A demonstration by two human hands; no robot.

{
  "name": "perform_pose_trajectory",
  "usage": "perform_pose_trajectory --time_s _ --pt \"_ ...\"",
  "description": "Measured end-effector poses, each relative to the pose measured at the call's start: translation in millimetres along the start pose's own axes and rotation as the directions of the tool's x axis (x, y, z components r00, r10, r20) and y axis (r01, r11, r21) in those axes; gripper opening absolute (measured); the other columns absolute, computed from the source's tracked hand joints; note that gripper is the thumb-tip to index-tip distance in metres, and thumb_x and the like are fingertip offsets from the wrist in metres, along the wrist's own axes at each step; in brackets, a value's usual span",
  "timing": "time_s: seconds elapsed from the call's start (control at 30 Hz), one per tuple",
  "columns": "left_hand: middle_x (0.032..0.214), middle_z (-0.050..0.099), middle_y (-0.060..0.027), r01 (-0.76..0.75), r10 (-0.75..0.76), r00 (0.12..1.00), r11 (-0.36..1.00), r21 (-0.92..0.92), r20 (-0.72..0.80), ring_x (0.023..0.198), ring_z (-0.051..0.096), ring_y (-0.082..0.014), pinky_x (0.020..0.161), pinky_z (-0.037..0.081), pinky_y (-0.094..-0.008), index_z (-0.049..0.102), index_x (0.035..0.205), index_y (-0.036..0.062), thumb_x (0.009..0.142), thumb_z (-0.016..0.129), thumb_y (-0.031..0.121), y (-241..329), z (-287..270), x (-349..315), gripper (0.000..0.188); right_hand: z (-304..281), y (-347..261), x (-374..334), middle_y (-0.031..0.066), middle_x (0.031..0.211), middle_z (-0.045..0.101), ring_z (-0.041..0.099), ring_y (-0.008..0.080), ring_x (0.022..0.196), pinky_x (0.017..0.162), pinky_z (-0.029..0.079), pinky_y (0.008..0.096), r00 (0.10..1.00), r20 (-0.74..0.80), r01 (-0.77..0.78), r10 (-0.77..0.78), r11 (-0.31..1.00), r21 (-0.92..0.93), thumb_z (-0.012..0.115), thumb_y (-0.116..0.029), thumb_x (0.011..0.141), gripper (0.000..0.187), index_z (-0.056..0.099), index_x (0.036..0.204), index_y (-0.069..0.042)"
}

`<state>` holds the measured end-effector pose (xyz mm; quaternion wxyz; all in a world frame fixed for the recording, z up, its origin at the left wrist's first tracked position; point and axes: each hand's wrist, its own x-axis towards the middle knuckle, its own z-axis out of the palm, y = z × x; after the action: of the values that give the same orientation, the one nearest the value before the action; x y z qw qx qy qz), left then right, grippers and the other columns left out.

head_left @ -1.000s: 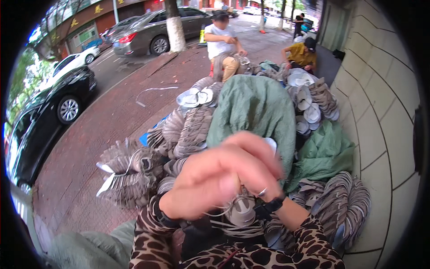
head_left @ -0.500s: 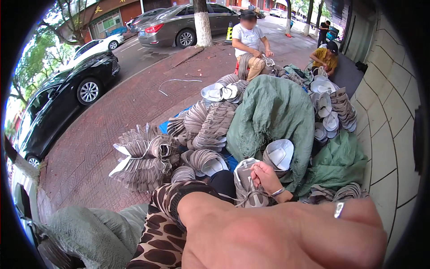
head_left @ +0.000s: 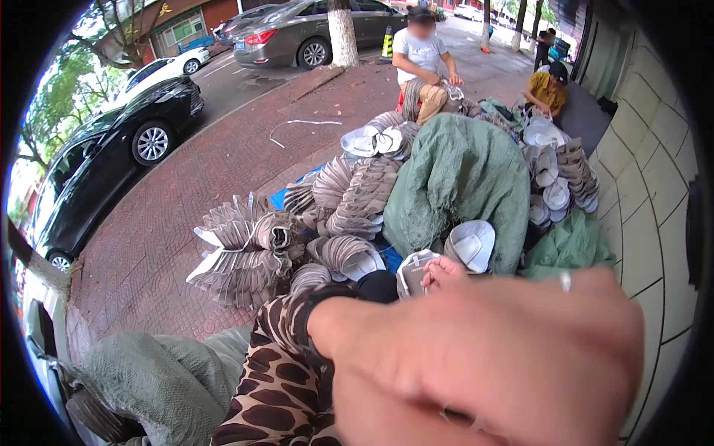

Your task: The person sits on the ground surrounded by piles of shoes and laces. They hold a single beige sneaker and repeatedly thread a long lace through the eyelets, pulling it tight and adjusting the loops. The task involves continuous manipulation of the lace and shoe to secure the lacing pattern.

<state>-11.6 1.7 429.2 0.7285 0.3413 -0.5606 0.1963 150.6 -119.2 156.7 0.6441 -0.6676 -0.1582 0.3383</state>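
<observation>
My left hand, in a brown-spotted sleeve, fills the lower right, raised close to the camera. Its fingers are curled closed and a ring shows on one; what they grip is hidden, though a thin pale strand shows below the hand. Beyond it, my right hand is closed at the edge of a grey-brown shoe upper with white edging. My left hand covers most of that upper and my right wrist. A white-lined upper lies just behind my right hand.
Tied bundles of shoe uppers lie left of a green sack; more uppers are heaped to its right. Another sack is at lower left. Two people sit working beyond. A tiled wall borders the right.
My left hand has turned and now hides more of the shoe upper and my right wrist, bracelet included. The whole view has shifted slightly.
</observation>
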Motion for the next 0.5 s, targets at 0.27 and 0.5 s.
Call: perform_pose_trajectory --time_s 0.27,0.5 --pt "0.098 0.068 0.0002 0.893 -0.585 0.441 0.212 0.397 -0.681 0.077 0.056 -0.0035 0.07 0.048 -0.0208 0.068 0.114 0.0026 0.101 0.055 0.022 -54 -158 -128 0.027 -42 -39 48 0.0058 0.073 0.071 0.056 0.0053 0.052 0.044 0.042 0.0214 0.991 0.135 0.062 0.0 0.887 -0.458 0.055 -0.019 0.095 0.018 0.062 0.086 -0.006" --pt "0.114 0.067 -0.0063 0.964 -0.757 0.192 0.265 -0.025 -0.625 0.075 0.055 -0.0065 0.068 0.047 -0.0218 0.06 0.127 -0.0003 0.103 0.05 0.023 -94 -199 -235 0.035 -28 -84 125 0.0095 0.086 0.071 0.061 0.0081 0.058 0.05 0.05 0.0221 0.958 0.266 0.216 -0.102 0.87 -0.444 0.054 -0.02 0.096 0.018 0.061 0.091 -0.004"
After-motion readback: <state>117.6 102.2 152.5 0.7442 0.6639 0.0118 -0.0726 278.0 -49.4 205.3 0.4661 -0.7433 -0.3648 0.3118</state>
